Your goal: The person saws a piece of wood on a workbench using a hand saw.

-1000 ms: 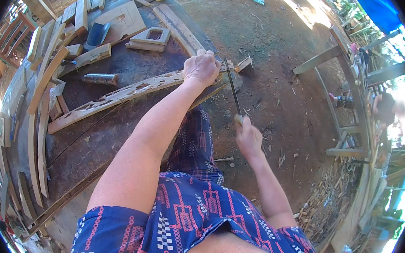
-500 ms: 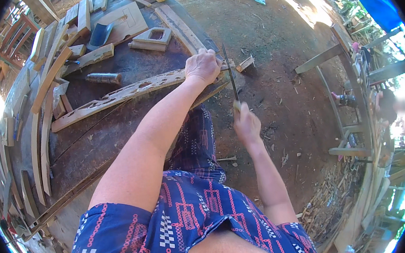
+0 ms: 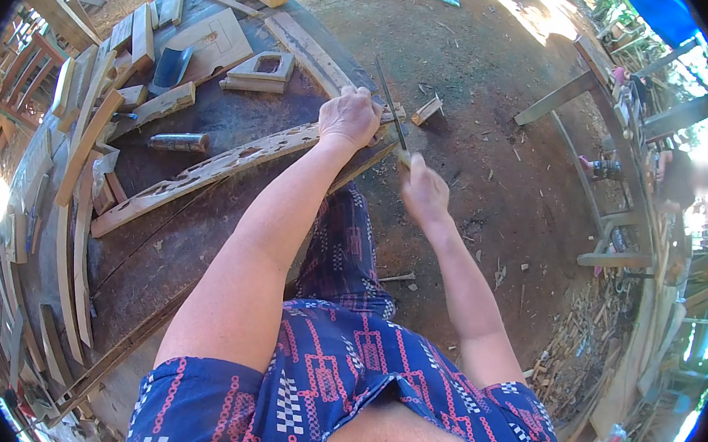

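Note:
A long, pale carved wooden piece (image 3: 223,172) lies across the dark workbench, its face marked with cut-out hollows. Near its right end my left hand (image 3: 351,118) is closed over it, pressing on the bench's edge. My right hand (image 3: 425,189), slightly blurred, grips the light handle of a handsaw (image 3: 387,92). The dark, thin blade shows almost edge-on and points away from me. It crosses the end of the carved piece just right of my left hand; how deep it sits cannot be seen.
On the workbench (image 3: 155,259) lie a cylinder (image 3: 179,142), a pale block with a hollow (image 3: 261,73), a blue curved piece (image 3: 171,69) and several boards. A small wood block (image 3: 427,111) is beyond the blade. Wooden frames (image 3: 558,98) stand right; chips litter the dirt floor.
My right hand has pushed the saw forward, away from me and slightly left. My left hand keeps its hold on the carved piece. The whole view has shifted a little.

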`<state>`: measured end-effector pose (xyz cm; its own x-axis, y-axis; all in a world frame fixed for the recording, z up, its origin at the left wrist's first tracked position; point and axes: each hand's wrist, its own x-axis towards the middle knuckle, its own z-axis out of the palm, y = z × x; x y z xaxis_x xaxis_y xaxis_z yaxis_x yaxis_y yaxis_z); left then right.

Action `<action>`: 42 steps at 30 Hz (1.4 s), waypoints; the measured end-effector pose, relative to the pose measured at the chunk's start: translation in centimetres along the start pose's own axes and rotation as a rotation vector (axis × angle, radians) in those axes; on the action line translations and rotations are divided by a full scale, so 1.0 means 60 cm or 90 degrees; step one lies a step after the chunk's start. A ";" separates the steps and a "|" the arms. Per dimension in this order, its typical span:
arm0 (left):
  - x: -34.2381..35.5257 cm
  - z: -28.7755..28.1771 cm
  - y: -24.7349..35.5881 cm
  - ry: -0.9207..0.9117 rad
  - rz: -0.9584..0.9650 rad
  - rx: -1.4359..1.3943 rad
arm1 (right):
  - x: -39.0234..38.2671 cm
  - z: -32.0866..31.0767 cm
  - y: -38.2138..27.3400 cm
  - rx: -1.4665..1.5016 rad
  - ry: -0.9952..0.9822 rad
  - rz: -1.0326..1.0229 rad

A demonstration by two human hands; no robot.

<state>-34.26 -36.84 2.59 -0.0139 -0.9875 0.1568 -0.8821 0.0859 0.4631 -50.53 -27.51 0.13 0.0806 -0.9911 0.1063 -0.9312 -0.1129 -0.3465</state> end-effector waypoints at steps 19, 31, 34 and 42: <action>0.003 0.002 -0.010 0.005 0.007 0.012 | -0.037 0.007 0.002 0.015 0.007 0.018; 0.002 0.009 -0.001 0.012 0.022 0.020 | 0.058 -0.002 -0.028 0.018 -0.015 0.051; 0.003 0.008 -0.002 0.014 0.017 0.013 | 0.024 -0.001 -0.016 0.039 0.015 0.025; 0.001 -0.001 -0.006 0.011 0.013 0.019 | -0.073 -0.010 0.011 0.023 -0.045 0.069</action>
<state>-33.94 -36.94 2.50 -0.0239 -0.9832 0.1810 -0.8954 0.1016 0.4335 -51.72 -23.19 -0.03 0.0065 -1.0000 0.0013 -0.9226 -0.0065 -0.3858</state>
